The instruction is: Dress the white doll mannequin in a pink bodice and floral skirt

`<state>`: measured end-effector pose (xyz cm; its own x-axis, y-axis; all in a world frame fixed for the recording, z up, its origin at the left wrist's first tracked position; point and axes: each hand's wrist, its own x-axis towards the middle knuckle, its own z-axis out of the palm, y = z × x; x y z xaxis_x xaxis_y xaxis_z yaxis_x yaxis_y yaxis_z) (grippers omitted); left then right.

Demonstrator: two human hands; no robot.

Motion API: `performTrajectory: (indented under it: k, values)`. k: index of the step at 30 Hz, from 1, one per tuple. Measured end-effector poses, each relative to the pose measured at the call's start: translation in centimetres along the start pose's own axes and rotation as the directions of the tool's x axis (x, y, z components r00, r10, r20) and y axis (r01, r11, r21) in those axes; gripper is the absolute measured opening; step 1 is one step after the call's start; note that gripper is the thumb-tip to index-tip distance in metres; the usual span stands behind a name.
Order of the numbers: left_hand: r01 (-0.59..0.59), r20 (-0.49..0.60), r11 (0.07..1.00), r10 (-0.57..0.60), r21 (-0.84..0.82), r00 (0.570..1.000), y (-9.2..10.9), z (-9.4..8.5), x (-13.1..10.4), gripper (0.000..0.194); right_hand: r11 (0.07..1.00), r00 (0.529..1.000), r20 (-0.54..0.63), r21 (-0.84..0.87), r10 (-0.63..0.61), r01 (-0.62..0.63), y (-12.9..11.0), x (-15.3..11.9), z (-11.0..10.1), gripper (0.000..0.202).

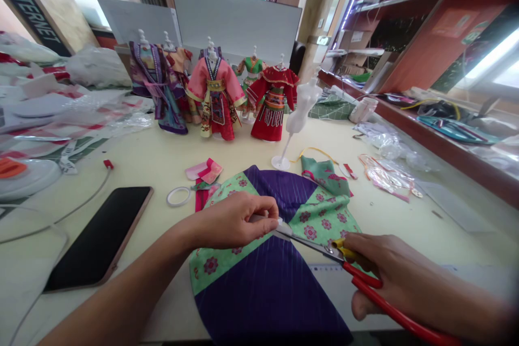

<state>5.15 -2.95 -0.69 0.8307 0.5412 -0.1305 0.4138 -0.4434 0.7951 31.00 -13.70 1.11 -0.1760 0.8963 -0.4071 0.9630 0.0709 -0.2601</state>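
A round piece of fabric [263,286], made of purple and green flowered panels, lies in front of me. Over its centre, my left hand [243,219] pinches a small white piece [280,224], perhaps tape or cloth, partly hidden by my fingers. My right hand [381,265] grips scissors [320,246] with red handles, their blades reaching the white piece and slightly apart. Something yellow [344,251] also shows in the right hand, its kind unclear. Just behind the fabric stands a small white dress form [302,105].
Several dressed doll forms [214,92] stand at the back. On the left are a phone [101,238], a cable [87,197] and a roll of white tape [178,197]. Fabric scraps [206,173] and a green cloth [324,173] lie beyond the fabric; plastic bags [389,178] are at right.
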Motion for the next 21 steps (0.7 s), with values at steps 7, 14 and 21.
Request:
performTrajectory:
  k: [7,14,21]
  values:
    - [-0.020,-0.019,1.000,0.020,0.024,1.000,0.14,-0.07,-0.10,0.023,1.000,1.000,-0.024,-0.018,-0.010,0.009,0.20,0.18,0.24,0.041]
    - [-0.015,-0.022,0.999,0.016,0.037,1.000,0.05,-0.08,-0.18,0.023,1.000,0.999,-0.031,-0.015,-0.020,0.019,0.16,0.07,0.14,0.042]
    - [-0.018,-0.044,0.995,0.023,0.099,0.999,0.20,-0.11,-0.17,0.020,0.999,0.999,-0.039,-0.032,-0.032,0.030,0.37,0.03,0.26,0.045]
